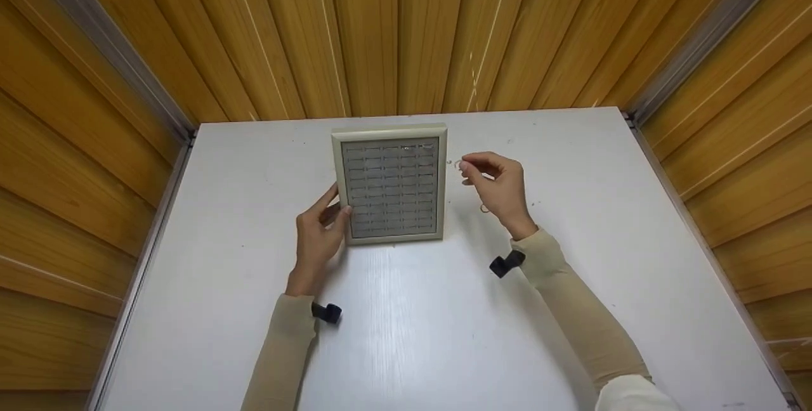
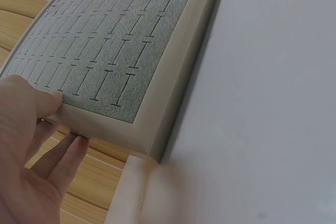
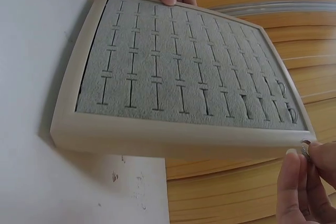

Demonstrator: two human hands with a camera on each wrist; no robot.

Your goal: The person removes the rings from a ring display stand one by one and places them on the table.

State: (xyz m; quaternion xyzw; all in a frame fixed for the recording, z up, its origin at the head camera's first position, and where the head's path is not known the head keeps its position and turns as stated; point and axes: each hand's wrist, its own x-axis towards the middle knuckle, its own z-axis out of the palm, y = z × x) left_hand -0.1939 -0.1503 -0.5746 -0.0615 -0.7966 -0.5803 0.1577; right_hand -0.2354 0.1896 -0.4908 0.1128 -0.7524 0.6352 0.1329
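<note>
A ring display tray (image 1: 442, 195) with a cream frame and grey slotted padding stands tilted up on the white table. My left hand (image 1: 317, 233) grips its left edge, thumb on the front and fingers behind, as the left wrist view also shows. Just off the tray's right side, my right hand (image 1: 502, 190) pinches a small silvery ring (image 3: 305, 151) between thumb and fingertips. Two rings sit in end slots of the padding: one ring (image 3: 282, 88) and another ring (image 3: 292, 114) near the corner closest to my right hand. The other slots show no rings.
On the white table (image 1: 393, 335), a gold-coloured ring (image 1: 484, 208) shows beside my right wrist. Small dark specks dot the tabletop. Wood-patterned panels (image 1: 368, 37) rise behind the table and on both sides, with grey metal rails at the corners.
</note>
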